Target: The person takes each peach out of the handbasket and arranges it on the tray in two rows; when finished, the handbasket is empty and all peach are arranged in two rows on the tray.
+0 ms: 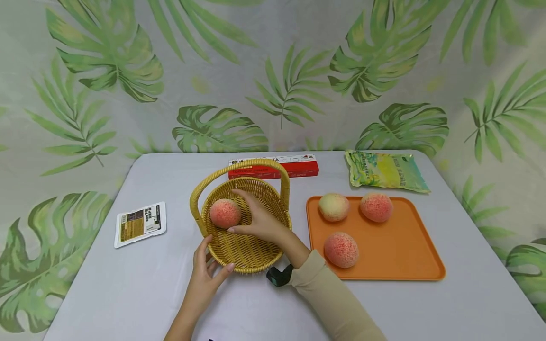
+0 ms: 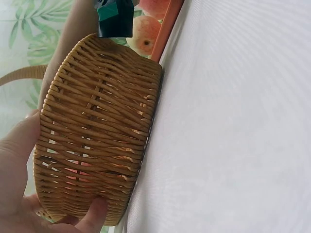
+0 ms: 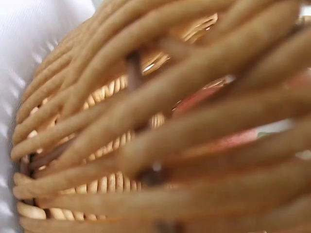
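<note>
A yellow wicker basket (image 1: 245, 263) with an arched handle stands left of the table's middle. One pink-red peach (image 1: 224, 213) lies inside it, toward the left wall. My right hand (image 1: 260, 220) reaches into the basket, thumb and fingers spread around the peach's right side, with a gap between palm and fruit. At the basket's near left, my left hand (image 1: 205, 274) holds its side. In the left wrist view, the left thumb lies at the rim and other fingers (image 2: 95, 213) press the woven wall (image 2: 97, 121). Only blurred weave (image 3: 160, 145) fills most of the right wrist view.
To the right, an orange tray (image 1: 396, 255) bears a pale peach (image 1: 334, 207) and two pinker peaches (image 1: 376, 207). A red box (image 1: 298, 169) lies behind the basket, a green packet (image 1: 386, 170) at the back right. A flat white pouch (image 1: 141, 224) lies at the left.
</note>
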Tool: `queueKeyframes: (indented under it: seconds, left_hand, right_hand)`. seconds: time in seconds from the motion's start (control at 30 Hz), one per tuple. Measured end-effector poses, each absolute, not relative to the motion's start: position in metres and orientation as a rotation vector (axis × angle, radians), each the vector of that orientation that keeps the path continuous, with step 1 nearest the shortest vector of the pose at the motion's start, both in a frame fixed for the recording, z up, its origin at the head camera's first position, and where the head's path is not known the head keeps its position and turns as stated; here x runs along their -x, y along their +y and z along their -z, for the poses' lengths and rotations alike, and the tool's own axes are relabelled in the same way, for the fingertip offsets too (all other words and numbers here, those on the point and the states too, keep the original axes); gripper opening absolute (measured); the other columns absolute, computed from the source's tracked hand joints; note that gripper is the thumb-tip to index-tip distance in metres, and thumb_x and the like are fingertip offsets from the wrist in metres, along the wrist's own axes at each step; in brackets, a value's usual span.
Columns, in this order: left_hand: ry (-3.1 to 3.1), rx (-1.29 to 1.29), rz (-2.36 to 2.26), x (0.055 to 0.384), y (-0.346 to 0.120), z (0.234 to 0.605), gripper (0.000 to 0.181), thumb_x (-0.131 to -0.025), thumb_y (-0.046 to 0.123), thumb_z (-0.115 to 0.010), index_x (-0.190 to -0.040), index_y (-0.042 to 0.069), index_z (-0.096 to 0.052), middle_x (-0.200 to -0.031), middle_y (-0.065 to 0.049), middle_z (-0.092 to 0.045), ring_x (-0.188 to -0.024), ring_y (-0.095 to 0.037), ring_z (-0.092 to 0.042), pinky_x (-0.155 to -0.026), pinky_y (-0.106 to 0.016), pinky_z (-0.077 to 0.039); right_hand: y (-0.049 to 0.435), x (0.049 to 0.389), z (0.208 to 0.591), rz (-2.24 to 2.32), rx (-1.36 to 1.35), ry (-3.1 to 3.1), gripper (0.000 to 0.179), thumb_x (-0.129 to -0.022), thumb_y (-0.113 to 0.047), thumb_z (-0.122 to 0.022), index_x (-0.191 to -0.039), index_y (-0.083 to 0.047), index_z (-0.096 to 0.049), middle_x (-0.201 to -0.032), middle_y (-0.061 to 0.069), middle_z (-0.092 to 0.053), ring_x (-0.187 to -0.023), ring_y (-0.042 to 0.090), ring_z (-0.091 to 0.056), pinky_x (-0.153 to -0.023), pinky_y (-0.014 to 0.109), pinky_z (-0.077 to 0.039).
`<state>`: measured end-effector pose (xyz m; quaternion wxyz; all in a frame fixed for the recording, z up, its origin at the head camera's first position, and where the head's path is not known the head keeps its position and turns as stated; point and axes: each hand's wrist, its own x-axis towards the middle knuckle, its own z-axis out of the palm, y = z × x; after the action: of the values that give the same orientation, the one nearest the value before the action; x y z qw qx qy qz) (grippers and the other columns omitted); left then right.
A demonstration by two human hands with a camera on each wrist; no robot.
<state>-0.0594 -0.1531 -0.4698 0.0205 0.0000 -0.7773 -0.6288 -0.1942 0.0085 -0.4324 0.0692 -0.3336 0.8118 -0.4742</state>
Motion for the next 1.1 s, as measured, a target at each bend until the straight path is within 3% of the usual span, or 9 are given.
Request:
queueKeyframes:
  seconds: [0.63, 0.83, 1.1]
  left_hand:
    - [-2.410, -0.002, 1.956, 0.059, -0.154, 0.471, 0.085, -0.081, 0.020, -0.069, -0.143, 0.016, -0.010, -0.143, -0.014, -0.006, -0.125, -0.035, -0.025, -0.101, -0.037, -0.030]
    - [-2.418, -0.001, 1.963, 0.055, -0.150, 0.454, 0.084, -0.082, 0.015, -0.068, -0.142, 0.009, -0.010, -0.142, -0.018, -0.006, -0.124, -0.039, -0.024, -0.101, -0.041, -0.029]
    - [-2.422, 0.006, 1.955, 0.053, -0.147, 0.446, 0.083, -0.082, 0.017, -0.067, -0.142, 0.007, -0.010, -0.142, -0.019, -0.007, -0.124, -0.040, -0.024, -0.101, -0.041, -0.029]
  right_hand:
    - [-0.002, 0.201, 0.434, 1.248, 1.030, 2.377, 0.092, -0.072, -0.030, -0.077, -0.142, -0.018, -0.019, -0.144, 0.000, -0.022, -0.130, 0.018, -0.021, -0.102, 0.043, -0.029]
    - [-0.005, 0.203, 0.438, 1.248, 1.012, 2.348, 0.090, -0.073, -0.027, -0.076, -0.143, -0.018, -0.019, -0.144, 0.002, -0.021, -0.129, 0.019, -0.025, -0.100, 0.042, -0.032]
    - [-0.007, 0.203, 0.440, 1.237, 1.011, 2.339, 0.087, -0.075, -0.025, -0.074, -0.143, -0.018, -0.020, -0.145, 0.003, -0.020, -0.129, 0.020, -0.024, -0.100, 0.042, -0.032]
